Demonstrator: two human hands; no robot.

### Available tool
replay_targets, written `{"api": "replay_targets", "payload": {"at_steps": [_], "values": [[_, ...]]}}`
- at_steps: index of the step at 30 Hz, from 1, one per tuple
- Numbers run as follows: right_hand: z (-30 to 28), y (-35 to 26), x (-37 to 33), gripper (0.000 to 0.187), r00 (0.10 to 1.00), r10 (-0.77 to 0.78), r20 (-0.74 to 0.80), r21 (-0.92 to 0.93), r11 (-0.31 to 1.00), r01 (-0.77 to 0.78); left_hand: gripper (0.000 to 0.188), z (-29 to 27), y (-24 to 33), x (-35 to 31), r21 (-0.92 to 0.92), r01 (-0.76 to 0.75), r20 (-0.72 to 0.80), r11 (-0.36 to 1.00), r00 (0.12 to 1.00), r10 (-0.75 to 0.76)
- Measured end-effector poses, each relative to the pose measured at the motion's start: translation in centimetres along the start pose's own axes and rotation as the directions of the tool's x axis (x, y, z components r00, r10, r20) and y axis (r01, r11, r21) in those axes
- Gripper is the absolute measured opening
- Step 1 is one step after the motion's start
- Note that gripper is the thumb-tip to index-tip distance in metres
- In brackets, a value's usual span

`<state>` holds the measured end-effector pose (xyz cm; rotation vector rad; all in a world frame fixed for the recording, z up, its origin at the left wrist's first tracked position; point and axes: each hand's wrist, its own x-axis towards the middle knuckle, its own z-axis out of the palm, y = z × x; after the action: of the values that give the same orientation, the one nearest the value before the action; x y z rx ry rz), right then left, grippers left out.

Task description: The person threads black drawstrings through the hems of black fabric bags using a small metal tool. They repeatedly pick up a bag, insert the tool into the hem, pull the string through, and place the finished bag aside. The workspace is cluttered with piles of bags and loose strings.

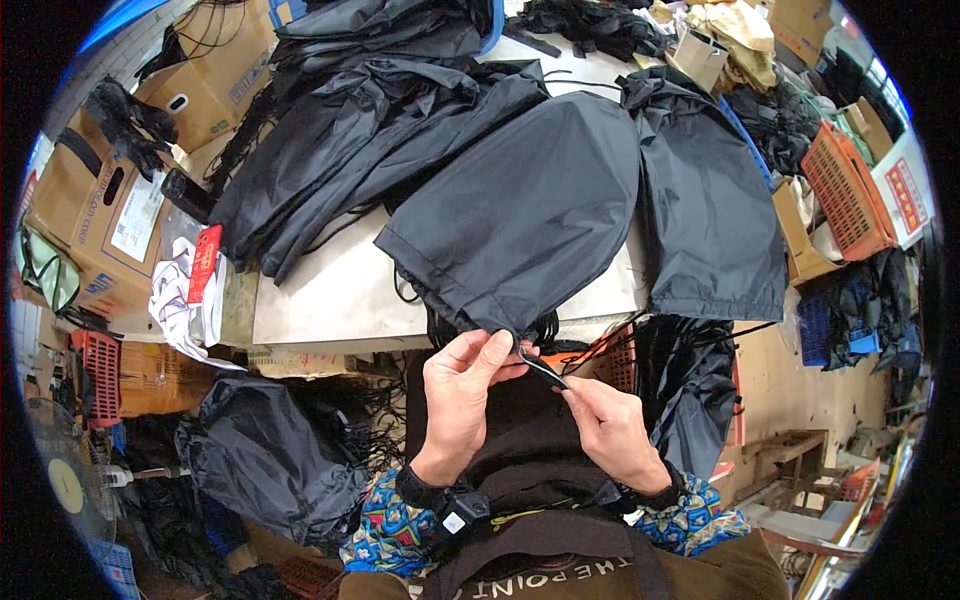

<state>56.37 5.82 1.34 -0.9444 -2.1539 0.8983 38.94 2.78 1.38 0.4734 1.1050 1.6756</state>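
Note:
A black fabric bag [530, 205] lies on the pale table with its narrow hemmed end hanging over the front edge. At that end my left hand [462, 395] is closed, thumb and fingers pinching a thin black cord [542, 369] close to the bag. The cord runs slantwise to my right hand [612, 430], whose thumb and forefinger are pinched on its other end. A pale glint shows along the cord; its exact make is too small to tell. Another black bag [710, 210] lies to the right, its hem at the table's edge.
More black bags [350, 150] are heaped on the table [335, 300] at left. A cardboard box [115, 220] and a white cloth [185, 290] are beyond them. An orange basket [848, 190] stands at far right. Black bags [275, 450] hang below left, near a fan [65, 485].

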Motion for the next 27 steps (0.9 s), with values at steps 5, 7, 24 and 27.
{"api": "replay_targets", "payload": {"at_steps": [5,7,24,27], "values": [[0.5,-0.2,0.3,0.020,0.992,-0.112,-0.060,-0.195,0.976,0.099,0.014,0.1,-0.1,-0.5,0.091,-0.062,-0.041,0.994,0.997,0.066],[0.7,-0.3,0.5,0.022,0.978,-0.190,-0.085,-0.320,0.935,0.154,0.015,0.2,-0.1,-0.6,0.057,-0.053,-0.061,0.997,0.997,0.057],[-0.4,0.8,0.8,0.023,0.985,-0.153,0.075,-0.123,0.979,0.161,0.016,-1.7,2.9,1.1,0.078,-0.221,-0.218,0.972,0.948,0.233],[-3.3,1.4,-0.3,0.020,0.979,-0.170,0.109,-0.092,0.979,0.180,0.015,-3.6,3.2,1.0,0.100,-0.187,-0.208,0.977,0.957,0.204]]}}
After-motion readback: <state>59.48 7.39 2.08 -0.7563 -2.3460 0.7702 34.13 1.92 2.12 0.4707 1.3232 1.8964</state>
